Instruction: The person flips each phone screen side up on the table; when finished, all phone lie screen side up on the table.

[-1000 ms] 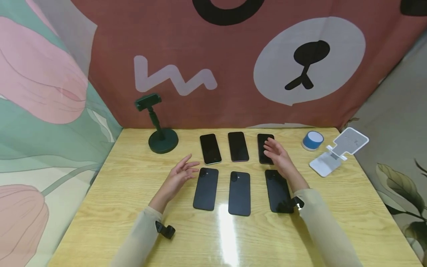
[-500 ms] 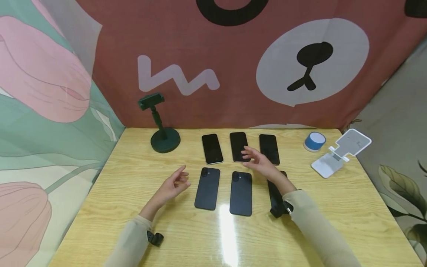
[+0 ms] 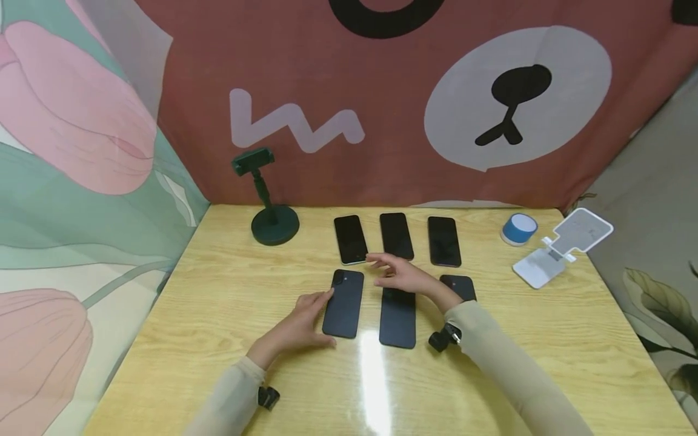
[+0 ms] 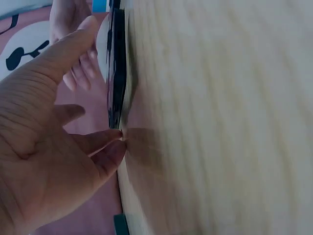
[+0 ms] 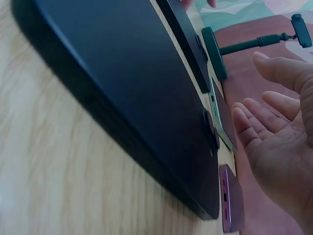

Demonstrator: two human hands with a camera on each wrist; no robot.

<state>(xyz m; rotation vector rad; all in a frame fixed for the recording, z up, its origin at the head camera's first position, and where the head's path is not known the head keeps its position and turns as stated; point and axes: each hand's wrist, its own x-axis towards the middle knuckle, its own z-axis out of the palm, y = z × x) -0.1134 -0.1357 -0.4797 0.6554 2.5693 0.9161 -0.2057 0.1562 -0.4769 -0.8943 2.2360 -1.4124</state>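
Dark phones lie flat on the wooden table in two rows. At the front-left phone [image 3: 345,312], my left hand [image 3: 299,321] has its fingertips right at the left edge, thumb spread near the bottom corner. The left wrist view shows this phone's thin side [image 4: 117,68], with fingertips down at the tabletop beside it. My right hand [image 3: 402,275] hovers with loosely bent fingers over the top of the front-middle phone [image 3: 398,324], hiding its camera end, and holds nothing. The front-right phone [image 3: 459,284] is partly covered by the right forearm.
Behind lie the back-left phone [image 3: 351,239], back-middle phone [image 3: 396,235] and back-right phone [image 3: 444,241], screens up. A dark green phone stand [image 3: 274,225] stands at back left. To the right are a blue-and-white cylinder [image 3: 519,230] and a white folding stand [image 3: 540,266].
My right hand has moved left from the back-right phone to above the front-middle one. The left hand drew back slightly, then came down to the front-left phone's edge. The phones have not moved.
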